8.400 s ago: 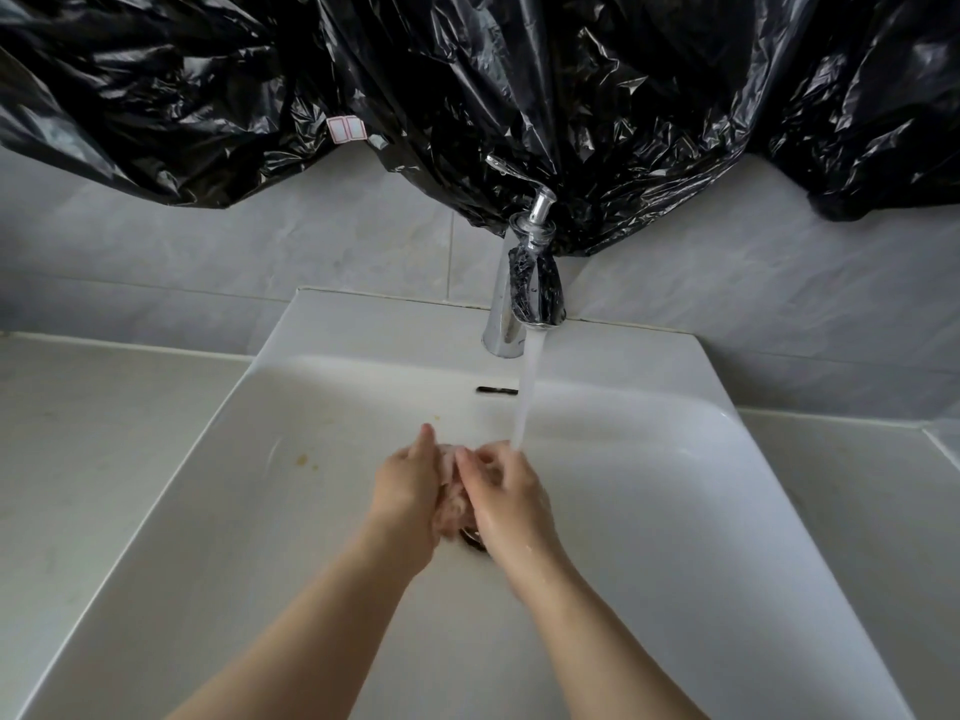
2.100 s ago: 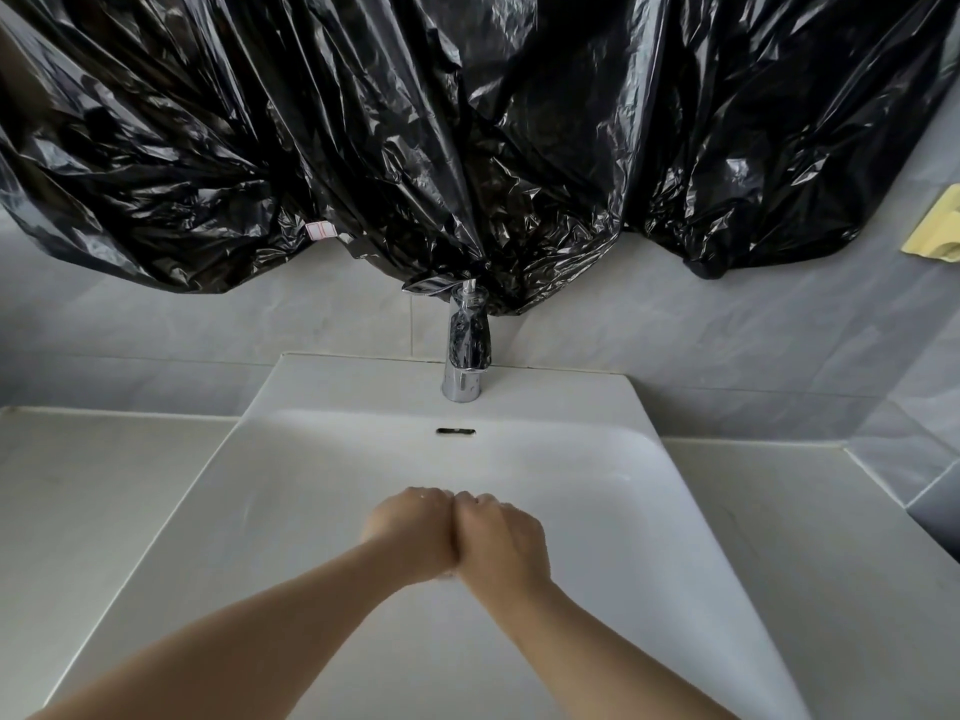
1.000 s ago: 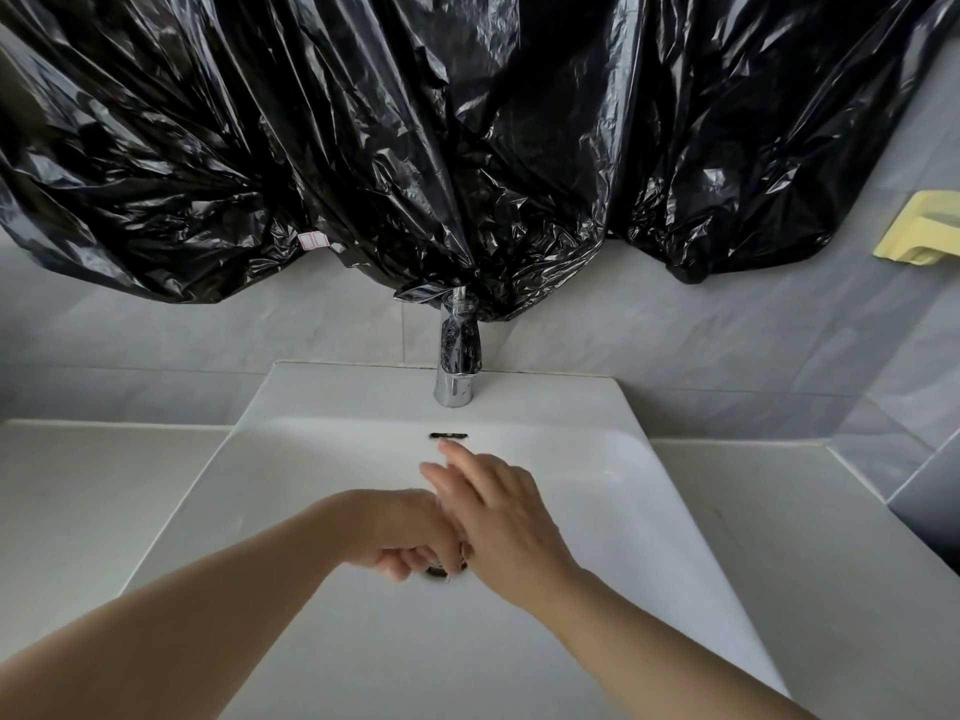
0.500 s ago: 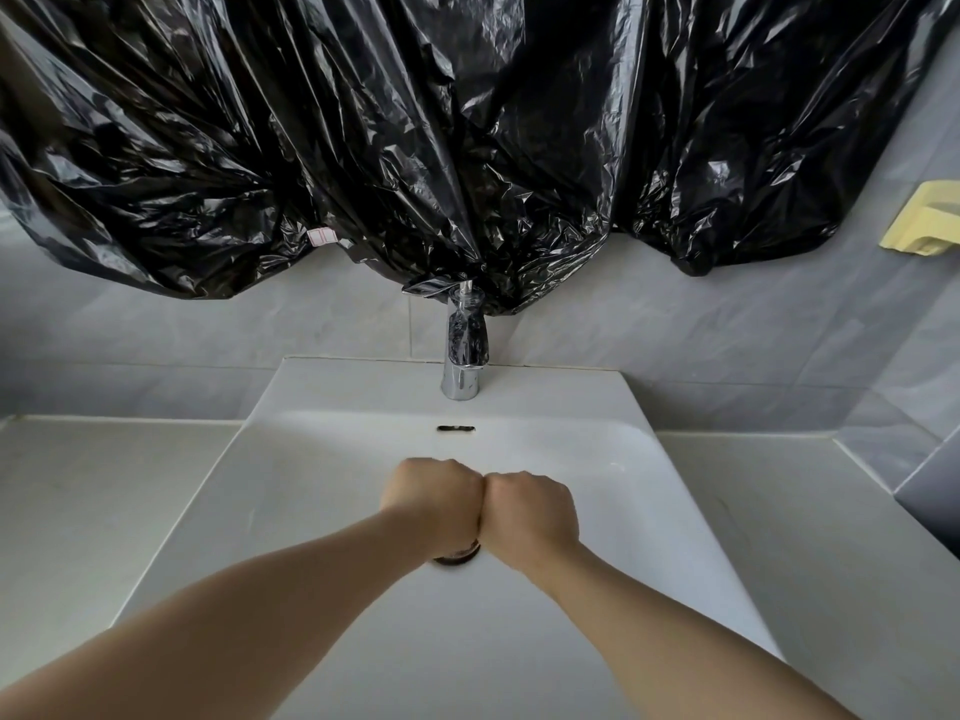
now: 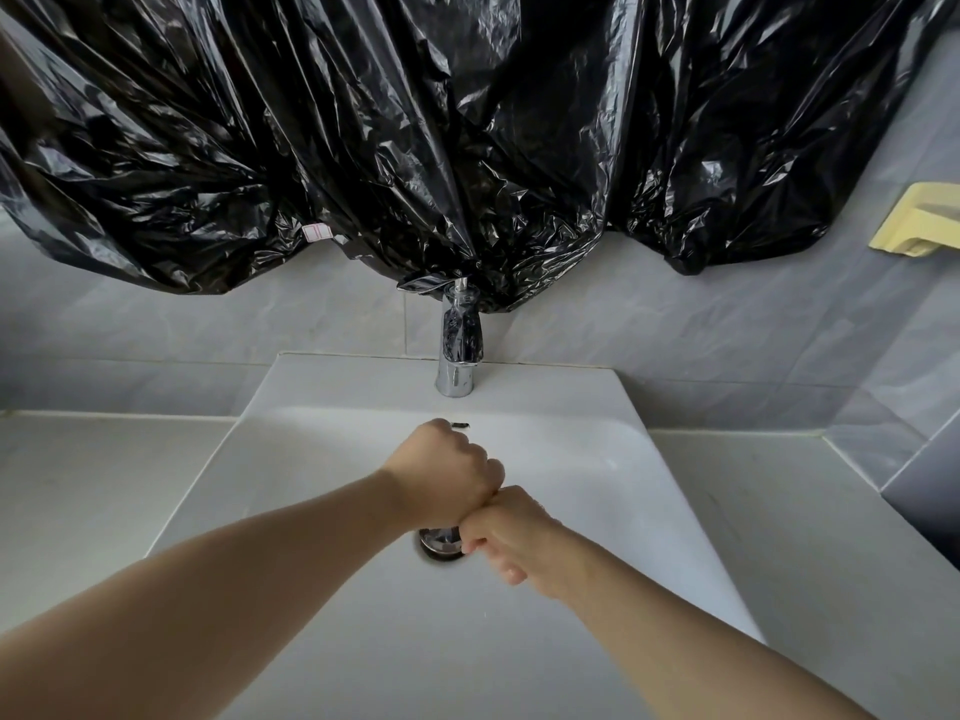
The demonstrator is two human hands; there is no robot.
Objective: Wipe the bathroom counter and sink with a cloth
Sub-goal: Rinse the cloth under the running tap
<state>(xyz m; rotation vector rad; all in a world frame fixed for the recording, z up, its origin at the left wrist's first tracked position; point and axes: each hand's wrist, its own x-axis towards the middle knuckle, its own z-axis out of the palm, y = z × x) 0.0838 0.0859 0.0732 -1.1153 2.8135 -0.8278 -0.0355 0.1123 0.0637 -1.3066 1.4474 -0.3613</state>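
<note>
Can't actually see the cloth, it's either balled up inside the fists or hidden behind them, no way to tell. Left hand (image 5: 441, 475) and right hand (image 5: 511, 532) are both clenched tight, knuckles touching, right over the drain (image 5: 439, 545) in the middle of the white sink (image 5: 322, 485). No water is coming from the chrome faucet (image 5: 457, 350) behind them. Pale counter (image 5: 93, 491) on both sides, crinkly black plastic sheeting (image 5: 415, 122) hanging over the grey tile wall (image 5: 727, 324), and a yellow holder (image 5: 919, 220) far right.
</note>
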